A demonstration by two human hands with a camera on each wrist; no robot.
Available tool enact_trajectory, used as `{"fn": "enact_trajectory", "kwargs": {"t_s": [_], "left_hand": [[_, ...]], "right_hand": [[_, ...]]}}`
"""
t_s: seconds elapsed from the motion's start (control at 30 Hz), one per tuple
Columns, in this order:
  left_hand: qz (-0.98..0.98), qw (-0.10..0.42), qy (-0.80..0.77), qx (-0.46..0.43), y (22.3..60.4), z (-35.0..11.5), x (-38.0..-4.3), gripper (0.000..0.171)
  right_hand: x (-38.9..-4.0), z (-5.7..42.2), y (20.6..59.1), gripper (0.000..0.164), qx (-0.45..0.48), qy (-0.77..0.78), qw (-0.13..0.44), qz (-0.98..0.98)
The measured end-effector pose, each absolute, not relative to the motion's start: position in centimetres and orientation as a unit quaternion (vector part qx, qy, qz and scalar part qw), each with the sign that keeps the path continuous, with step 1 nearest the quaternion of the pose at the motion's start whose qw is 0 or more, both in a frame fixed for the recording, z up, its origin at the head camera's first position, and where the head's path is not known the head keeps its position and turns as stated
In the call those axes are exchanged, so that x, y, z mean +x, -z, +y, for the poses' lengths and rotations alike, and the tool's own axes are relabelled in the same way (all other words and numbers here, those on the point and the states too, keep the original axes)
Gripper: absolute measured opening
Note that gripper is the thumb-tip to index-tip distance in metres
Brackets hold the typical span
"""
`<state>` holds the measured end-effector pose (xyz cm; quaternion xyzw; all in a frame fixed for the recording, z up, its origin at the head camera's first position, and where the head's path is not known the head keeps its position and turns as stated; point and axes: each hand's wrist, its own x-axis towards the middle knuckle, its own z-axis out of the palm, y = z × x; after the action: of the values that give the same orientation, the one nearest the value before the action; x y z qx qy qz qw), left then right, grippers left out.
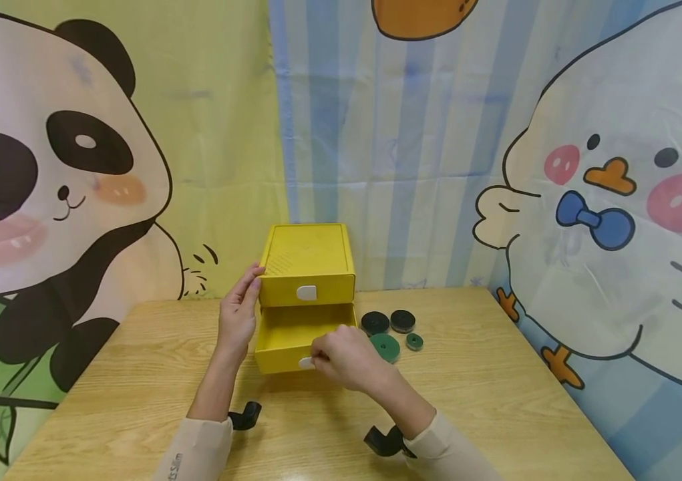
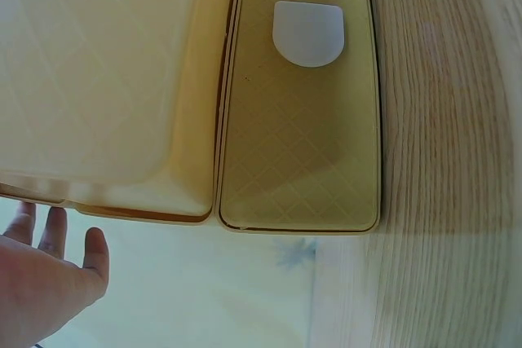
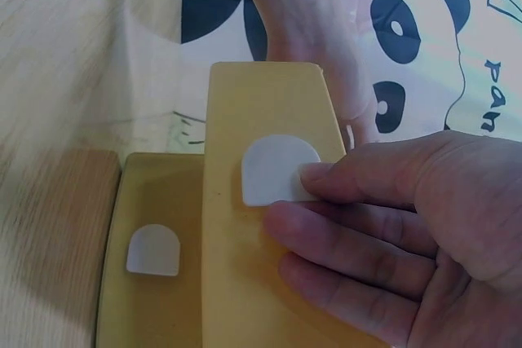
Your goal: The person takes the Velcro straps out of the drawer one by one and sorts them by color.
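Observation:
A yellow drawer cabinet (image 1: 310,250) stands on the table. Its top drawer is closed, while the drawer (image 1: 295,324) below is pulled out and shows a bare yellow inside. Nearer the tabletop, the left wrist view shows another closed drawer front (image 2: 302,144) with a white tab. My right hand (image 1: 347,357) pinches the white tab handle (image 3: 277,165) of the pulled-out drawer, thumb on the tab and fingers curled beside it. My left hand (image 1: 237,319) touches the cabinet's left side with extended fingers, near the top edge.
Right of the cabinet lie two black discs (image 1: 375,323), a larger green disc (image 1: 385,348) and a small green disc (image 1: 415,342). Curtains with a panda (image 1: 76,194) and a white bird (image 1: 605,280) hang behind the wooden table (image 1: 485,387).

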<state>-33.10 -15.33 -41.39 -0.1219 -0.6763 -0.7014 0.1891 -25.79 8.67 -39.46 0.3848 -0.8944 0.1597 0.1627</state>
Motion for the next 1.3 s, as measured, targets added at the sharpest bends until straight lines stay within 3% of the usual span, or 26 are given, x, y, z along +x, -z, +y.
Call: {"fn": "enact_trajectory", "kwargs": {"t_s": [0.87, 1.3], "left_hand": [[-0.678, 0.188, 0.701, -0.115, 41.7, -15.4, -32.9, 0.041], [-0.685, 0.183, 0.696, -0.113, 41.6, -15.4, -33.1, 0.042]], "right_hand": [[-26.9, 8.6, 40.3, 0.010, 0.366, -0.193, 0.170, -0.894], [-28.7, 8.7, 42.0, 0.005, 0.347, -0.238, 0.216, -0.881]]}}
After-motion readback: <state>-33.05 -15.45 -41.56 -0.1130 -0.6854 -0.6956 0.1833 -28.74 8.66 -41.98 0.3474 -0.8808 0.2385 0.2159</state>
